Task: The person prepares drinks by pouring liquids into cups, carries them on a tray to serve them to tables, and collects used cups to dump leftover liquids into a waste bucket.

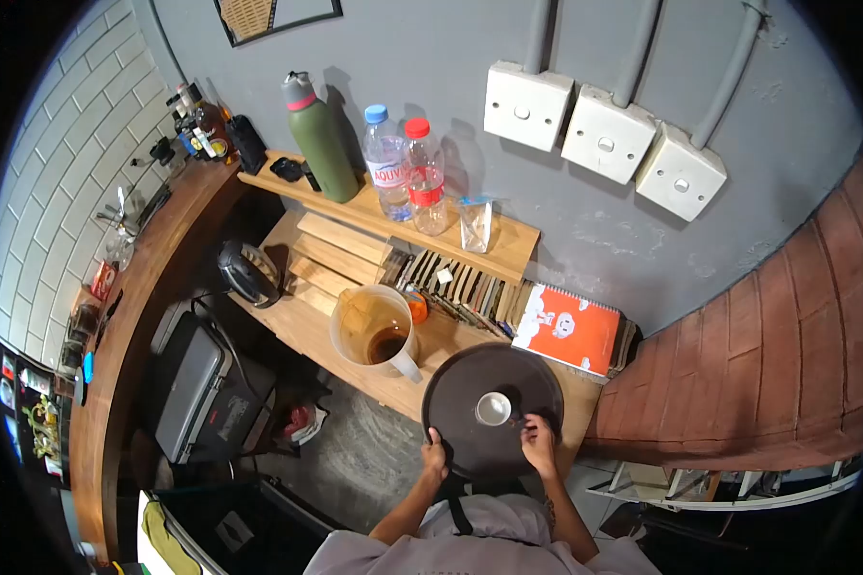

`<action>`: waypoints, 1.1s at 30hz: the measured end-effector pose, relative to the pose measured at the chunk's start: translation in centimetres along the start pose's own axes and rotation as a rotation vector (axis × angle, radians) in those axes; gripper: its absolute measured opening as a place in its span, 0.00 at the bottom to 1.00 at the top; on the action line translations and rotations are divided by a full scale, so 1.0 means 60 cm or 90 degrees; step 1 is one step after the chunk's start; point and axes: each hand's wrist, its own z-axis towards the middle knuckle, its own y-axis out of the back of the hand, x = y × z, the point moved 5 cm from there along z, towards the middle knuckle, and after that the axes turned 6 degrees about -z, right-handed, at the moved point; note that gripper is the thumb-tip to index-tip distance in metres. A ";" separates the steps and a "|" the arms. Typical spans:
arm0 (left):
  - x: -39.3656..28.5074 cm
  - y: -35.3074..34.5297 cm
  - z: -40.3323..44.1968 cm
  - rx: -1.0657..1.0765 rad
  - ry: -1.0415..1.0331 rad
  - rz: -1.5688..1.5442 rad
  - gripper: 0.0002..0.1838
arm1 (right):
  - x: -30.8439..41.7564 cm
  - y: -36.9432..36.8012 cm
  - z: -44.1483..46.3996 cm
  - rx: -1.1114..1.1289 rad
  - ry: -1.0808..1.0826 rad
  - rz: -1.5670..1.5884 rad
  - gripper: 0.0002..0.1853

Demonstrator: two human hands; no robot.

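Left hand [434, 454] is pinching the tray [462, 385] at its left edge, right hand [537, 441] is hovering half-curled (can't tell if it's pinching anything) beside the cup [494, 409] mid-tray, which I'm guessing is light but breakable, so I'd be grabbing its sides.

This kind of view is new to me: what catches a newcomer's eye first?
Probably the orange spiral notebook, lying just beyond the round dark tray. On that tray stands a white cup, with the left hand at the tray's edge and the right hand beside the cup. A green flask stands on the wooden shelf.
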 end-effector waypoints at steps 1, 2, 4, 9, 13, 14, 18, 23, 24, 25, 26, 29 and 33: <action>0.014 0.007 0.006 -0.012 0.002 -0.002 0.46 | -0.012 -0.032 -0.006 0.142 -0.065 0.213 0.19; 0.017 0.012 0.017 -0.056 -0.031 0.042 0.46 | -0.006 -0.045 -0.003 0.132 0.008 0.237 0.17; 0.016 0.015 0.029 -0.107 -0.032 0.073 0.40 | 0.001 -0.056 0.006 0.206 -0.035 0.273 0.17; -0.004 0.014 -0.003 -0.198 -0.003 0.106 0.47 | -0.009 -0.091 0.023 0.392 -0.116 0.339 0.09; -0.038 0.013 -0.070 -0.115 -0.058 0.182 0.40 | -0.015 -0.107 0.041 0.386 -0.086 0.283 0.15; -0.039 0.017 -0.087 -0.092 -0.069 0.182 0.37 | -0.006 -0.100 0.047 0.354 -0.036 0.229 0.21; -0.032 0.073 -0.129 -0.088 -0.096 0.143 0.29 | -0.006 -0.137 0.049 0.329 0.075 0.157 0.17; -0.031 0.138 -0.210 -0.064 -0.135 0.015 0.20 | 0.091 -0.144 -0.001 0.347 0.125 0.127 0.16; -0.034 0.151 -0.231 -0.083 -0.153 -0.011 0.20 | 0.103 -0.165 -0.013 0.378 0.141 0.111 0.16; -0.047 0.159 -0.257 -0.091 -0.194 0.001 0.20 | 0.145 -0.166 -0.025 0.397 0.171 0.110 0.16; -0.057 0.169 -0.285 -0.101 -0.233 0.014 0.21 | 0.192 -0.165 -0.047 0.434 0.247 0.121 0.16; -0.079 0.214 -0.378 -0.144 -0.343 -0.019 0.24 | 0.317 -0.164 -0.133 0.536 0.438 0.144 0.15; -0.087 0.290 -0.541 -0.230 -0.483 -0.022 0.28 | 0.399 -0.197 -0.293 0.702 0.568 0.104 0.11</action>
